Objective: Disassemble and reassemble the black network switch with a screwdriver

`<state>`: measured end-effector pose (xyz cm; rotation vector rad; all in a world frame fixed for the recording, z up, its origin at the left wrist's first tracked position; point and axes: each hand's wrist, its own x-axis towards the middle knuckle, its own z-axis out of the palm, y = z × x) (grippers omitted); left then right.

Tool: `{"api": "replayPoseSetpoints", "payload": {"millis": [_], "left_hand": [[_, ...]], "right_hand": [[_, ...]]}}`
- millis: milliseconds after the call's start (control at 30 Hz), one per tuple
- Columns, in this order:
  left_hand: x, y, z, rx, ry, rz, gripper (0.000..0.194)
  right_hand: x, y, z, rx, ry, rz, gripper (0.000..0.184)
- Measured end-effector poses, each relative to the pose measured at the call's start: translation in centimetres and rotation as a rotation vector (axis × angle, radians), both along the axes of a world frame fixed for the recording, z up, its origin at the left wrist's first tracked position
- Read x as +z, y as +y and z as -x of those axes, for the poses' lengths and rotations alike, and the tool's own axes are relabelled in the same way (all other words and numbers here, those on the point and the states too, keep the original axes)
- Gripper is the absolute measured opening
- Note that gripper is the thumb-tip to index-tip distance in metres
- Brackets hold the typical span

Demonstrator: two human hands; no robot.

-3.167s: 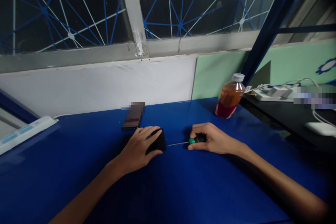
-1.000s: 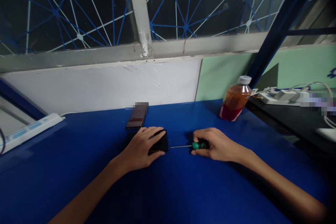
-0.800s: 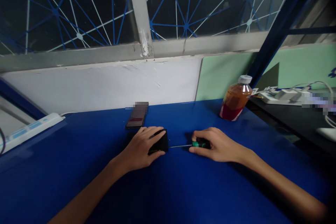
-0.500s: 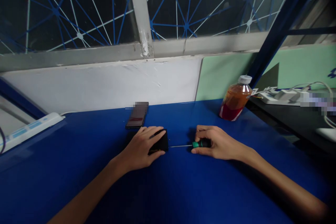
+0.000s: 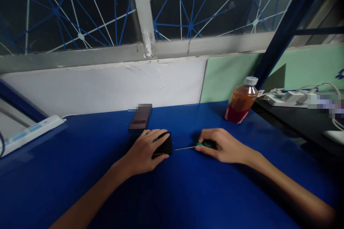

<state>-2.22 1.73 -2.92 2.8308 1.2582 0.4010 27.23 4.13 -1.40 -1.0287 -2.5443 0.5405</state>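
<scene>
My left hand lies over a flat black rectangular box on the blue table, fingers on its far side and thumb at its near edge. Most of the box is hidden under the palm. My right hand is closed around the green and black handle of a screwdriver. Its thin metal shaft points left, and the tip is at the right side of the box. Whether the tip sits in a screw is too small to tell.
A dark phone lies just beyond my left hand. To the back right stands a bottle of orange drink. A white power strip runs along the left of the blue table; another strip with plugs is at far right.
My right thumb and fingers have shifted on the screwdriver handle, covering more of its green collar, and the shaft now slants slightly upward to the right. My left hand and the box stay put.
</scene>
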Motion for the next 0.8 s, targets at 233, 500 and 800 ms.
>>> {"api": "replayPoseSetpoints", "payload": {"millis": [233, 500, 800], "left_hand": [[-0.12, 0.03, 0.1, 0.01, 0.016, 0.007, 0.061], [-0.1, -0.01, 0.03, 0.007, 0.02, 0.002, 0.06], [-0.03, -0.12, 0.01, 0.006, 0.019, 0.006, 0.061]], "right_hand": [[-0.48, 0.2, -0.18, -0.025, 0.011, 0.023, 0.029], [-0.43, 0.05, 0.07, -0.028, 0.01, 0.066, 0.028], [-0.18, 0.23, -0.16, -0.013, -0.005, 0.049, 0.03]]}}
